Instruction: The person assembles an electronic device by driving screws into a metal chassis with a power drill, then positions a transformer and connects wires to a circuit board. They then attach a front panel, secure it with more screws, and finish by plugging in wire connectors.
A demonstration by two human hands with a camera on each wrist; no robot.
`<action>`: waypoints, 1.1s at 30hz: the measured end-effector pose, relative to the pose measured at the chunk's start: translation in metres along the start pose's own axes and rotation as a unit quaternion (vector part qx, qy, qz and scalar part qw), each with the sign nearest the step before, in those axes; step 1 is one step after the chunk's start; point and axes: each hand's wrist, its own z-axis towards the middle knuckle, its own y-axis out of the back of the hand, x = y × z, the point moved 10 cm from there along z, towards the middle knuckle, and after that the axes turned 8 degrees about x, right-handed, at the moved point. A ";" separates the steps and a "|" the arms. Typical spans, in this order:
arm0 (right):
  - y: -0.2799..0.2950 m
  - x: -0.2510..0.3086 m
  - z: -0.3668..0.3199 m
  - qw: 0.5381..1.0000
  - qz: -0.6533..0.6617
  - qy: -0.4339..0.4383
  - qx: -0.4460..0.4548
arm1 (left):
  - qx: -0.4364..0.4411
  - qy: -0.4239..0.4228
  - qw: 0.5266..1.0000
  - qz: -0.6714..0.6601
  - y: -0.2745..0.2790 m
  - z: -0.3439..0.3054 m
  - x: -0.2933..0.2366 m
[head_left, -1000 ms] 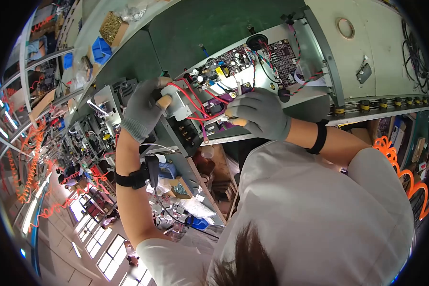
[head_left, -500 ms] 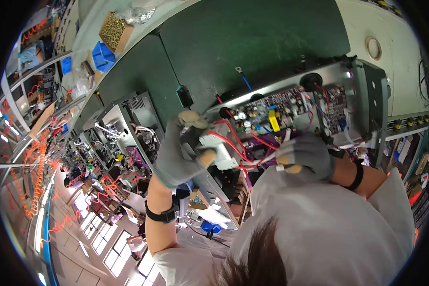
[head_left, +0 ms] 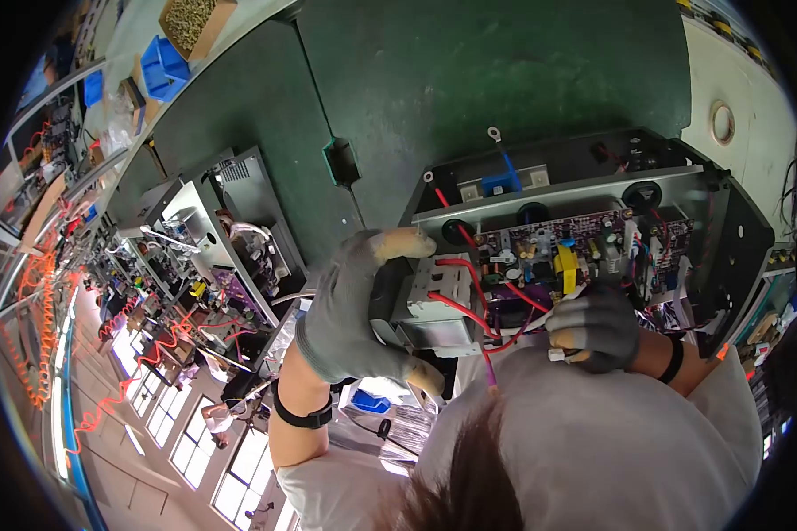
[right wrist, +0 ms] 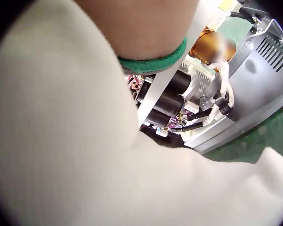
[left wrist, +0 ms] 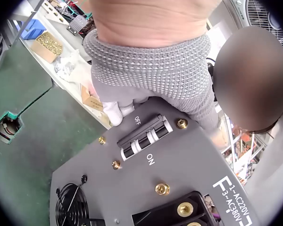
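Observation:
A metal machine chassis [head_left: 584, 190] with circuit boards [head_left: 531, 248] and a yellow component [head_left: 566, 268] stands tilted before the person. The gloved left hand [head_left: 345, 310] grips its end panel, fingers over the far edge and thumb at the near edge. In the left wrist view that grey panel [left wrist: 184, 160] bears an OFF/ON switch [left wrist: 146, 137] and a fan grille [left wrist: 71, 205]. Red wires [head_left: 459, 305] run from the metal switch box inside. At the near side, the gloved right hand [head_left: 598, 327] pinches a white connector [head_left: 556, 355]. The sleeve [right wrist: 61, 117] hides the right fingers in the right wrist view.
Other open chassis [head_left: 230, 239] stand in a row to the left. A blue bin [head_left: 163, 67] and a cardboard box of brass-coloured fasteners [head_left: 189, 22] sit at the far left. The green bench [head_left: 505, 71] has a rectangular cutout [head_left: 342, 162]. Lugged blue and red leads stick up behind the chassis.
The chassis has shifted right and turned, so more of its far side shows. The left hand has gone from the switch box to the panel edges. The right hand stays by the wires.

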 end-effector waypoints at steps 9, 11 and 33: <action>0.003 0.005 0.002 0.999 -0.023 0.008 -0.028 | -0.062 -0.087 0.971 -0.214 -0.015 0.001 0.016; 0.002 0.006 0.000 0.999 -0.023 0.009 -0.022 | -0.068 -0.069 0.971 -0.219 -0.015 -0.003 0.020; -0.001 0.014 -0.010 0.995 -0.072 0.019 -0.062 | -0.247 -0.051 0.941 -0.226 -0.023 -0.032 0.045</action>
